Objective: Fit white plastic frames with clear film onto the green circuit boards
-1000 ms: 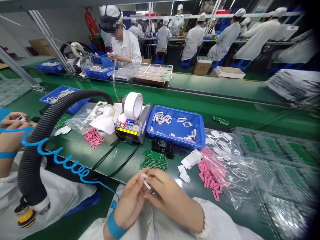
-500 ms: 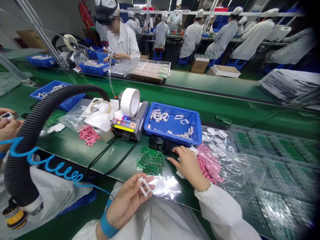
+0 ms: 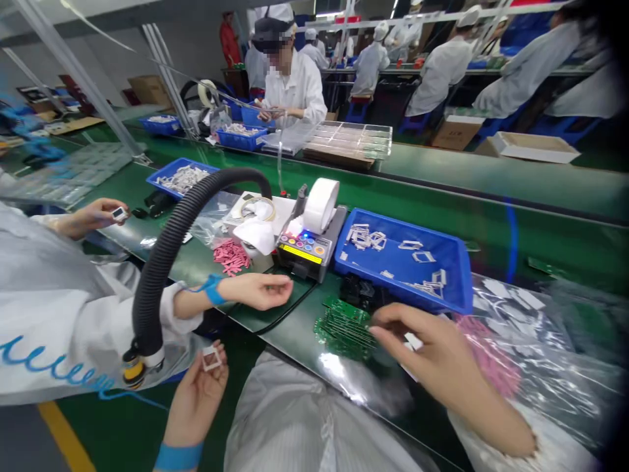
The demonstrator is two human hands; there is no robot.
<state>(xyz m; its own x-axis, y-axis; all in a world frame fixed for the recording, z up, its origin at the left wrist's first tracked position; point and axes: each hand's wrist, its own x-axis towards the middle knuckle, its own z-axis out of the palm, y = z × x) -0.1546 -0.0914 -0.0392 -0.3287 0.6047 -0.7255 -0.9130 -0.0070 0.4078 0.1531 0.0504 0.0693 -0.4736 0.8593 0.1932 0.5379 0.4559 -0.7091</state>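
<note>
My left hand (image 3: pixel 196 390), low in front of the table edge, holds a small white rectangular plastic frame (image 3: pixel 211 358) between thumb and fingers. A blue band circles that wrist. Over the table, my right hand (image 3: pixel 435 351) is slightly blurred, its thumb and forefinger apart at the right edge of a stack of green circuit boards (image 3: pixel 344 328); whether they touch it I cannot tell. White pieces (image 3: pixel 413 341) lie beneath this hand. Behind the boards stands a blue tray (image 3: pixel 462 288) of white frames.
A co-worker's hand (image 3: pixel 255 291) reaches in from the left, near pink strips (image 3: pixel 230 255) and a tape dispenser (image 3: pixel 302 252). A black hose (image 3: pixel 170 255) arches over the table. Bagged pink strips (image 3: pixel 491 360) lie right. Another person (image 3: pixel 295 78) works opposite.
The view has swung left. My left hand has moved left and off the table edge with the frame. My right hand has come to the boards' edge. A co-worker's arm has reached in.
</note>
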